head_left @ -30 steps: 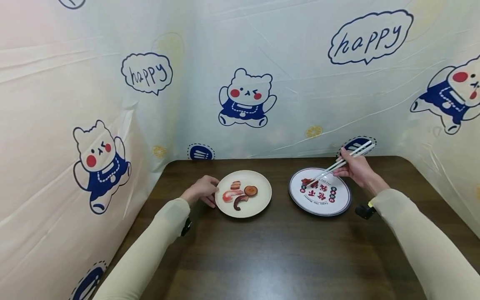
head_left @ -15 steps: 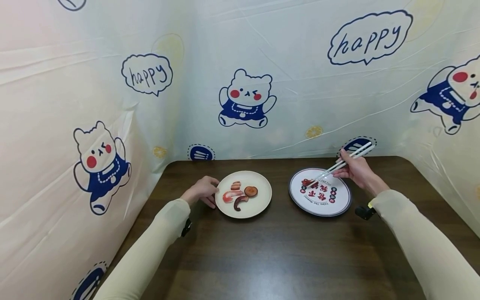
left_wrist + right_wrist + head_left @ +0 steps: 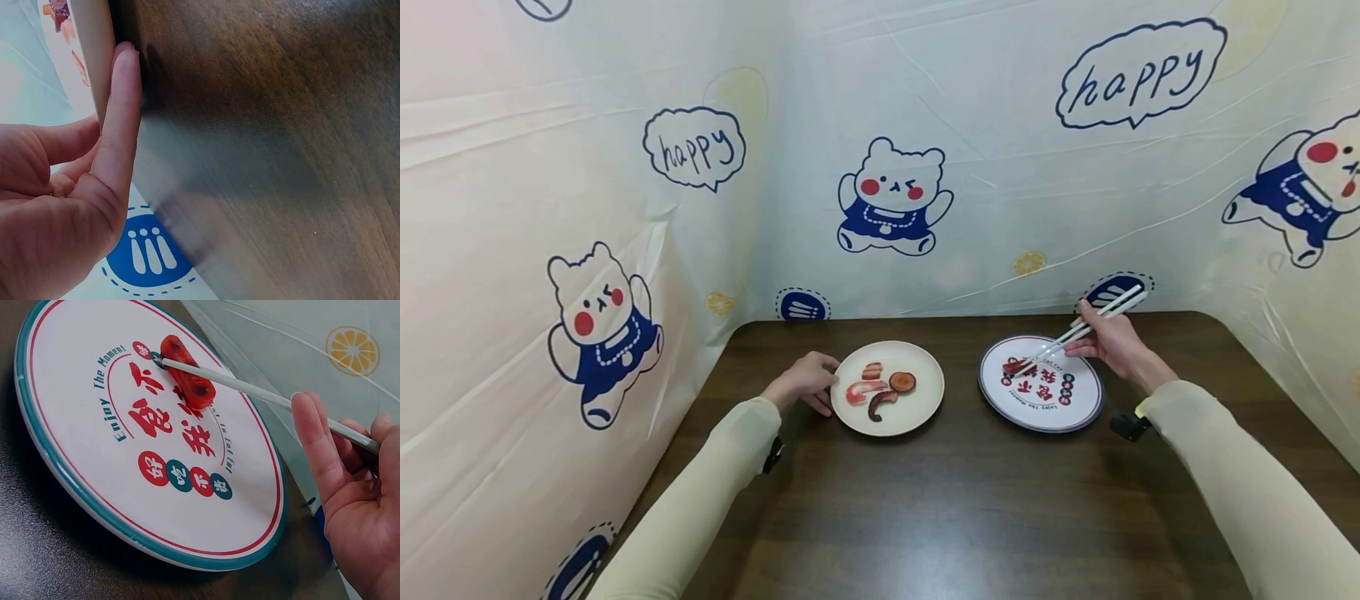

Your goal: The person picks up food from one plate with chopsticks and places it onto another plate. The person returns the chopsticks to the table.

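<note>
My right hand [image 3: 1112, 337] holds a pair of white chopsticks [image 3: 1101, 317] that slant down to the left. Their tips reach a red sausage [image 3: 186, 372] lying on a white plate [image 3: 244, 506] with red lettering and a teal rim. One chopstick crosses the sausage's top in the right wrist view; the other is mostly hidden. Over on the left, my left hand [image 3: 808, 383] grips the edge of a cream plate [image 3: 917, 417]; in the left wrist view one finger [image 3: 128, 87] lies along the plate's outer side. Several food pieces sit there: a round brown slice [image 3: 902, 382], a pink-white shrimp-like piece [image 3: 865, 390] and a dark curled piece [image 3: 878, 404].
Both plates stand near the far edge of a dark wooden table [image 3: 940, 500], with a gap between them. A pale printed cloth [image 3: 760, 208] rises behind the table and along both sides. Each wrist wears a small black device [image 3: 1129, 423].
The chopsticks have tilted very slightly, with their tips staying at the sausage. My left hand and both plates have kept their places.
</note>
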The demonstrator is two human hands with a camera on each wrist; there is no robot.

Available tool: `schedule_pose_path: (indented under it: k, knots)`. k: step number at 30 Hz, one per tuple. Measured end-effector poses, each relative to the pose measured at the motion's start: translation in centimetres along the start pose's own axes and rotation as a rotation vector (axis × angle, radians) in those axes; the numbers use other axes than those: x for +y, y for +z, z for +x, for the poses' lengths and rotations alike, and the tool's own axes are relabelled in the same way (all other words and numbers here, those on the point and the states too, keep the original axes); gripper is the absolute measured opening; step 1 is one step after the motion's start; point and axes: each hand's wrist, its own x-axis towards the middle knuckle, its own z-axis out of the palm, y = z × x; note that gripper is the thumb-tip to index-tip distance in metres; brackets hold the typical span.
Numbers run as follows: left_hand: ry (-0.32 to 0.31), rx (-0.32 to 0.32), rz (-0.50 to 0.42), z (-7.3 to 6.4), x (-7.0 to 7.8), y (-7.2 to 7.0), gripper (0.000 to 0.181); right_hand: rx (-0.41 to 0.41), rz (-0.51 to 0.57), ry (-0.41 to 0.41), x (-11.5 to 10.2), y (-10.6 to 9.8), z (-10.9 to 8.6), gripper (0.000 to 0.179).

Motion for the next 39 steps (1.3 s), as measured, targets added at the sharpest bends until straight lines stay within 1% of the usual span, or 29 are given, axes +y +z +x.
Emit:
schedule_pose_path:
  k: [5,11,18,24,27,34,39]
  knots:
    - [0.01,-0.011,-0.006,0.03,-0.01,0.11,0.038,-0.01,-0.008,-0.023,0.25,-0.22,-0.03,0.039]
    - [0.009,-0.005,-0.003,0.08,-0.17,0.12,0.038,-0.022,-0.013,-0.026,0.32,-0.39,0.0,0.036]
    - [0.007,-0.002,-0.003,0.02,-0.23,0.07,0.038,-0.031,-0.029,-0.016,0.15,-0.25,-0.06,0.04]
    - [0.013,-0.008,-0.008,0.2,-0.3,-0.05,0.038,-0.029,-0.001,-0.019,0.18,-0.12,0.15,0.037]
    - [0.013,-0.015,-0.024,0.28,-0.37,-0.12,0.038,-0.039,0.017,-0.028,0.24,-0.13,0.21,0.038]
    - [0.012,-0.014,-0.024,0.15,-0.39,-0.1,0.038,-0.049,0.043,-0.035,0.28,-0.2,-0.01,0.043]
    - [0.015,-0.012,-0.027,0.1,-0.4,-0.17,0.038,-0.041,0.036,-0.034,0.2,-0.28,-0.07,0.045]
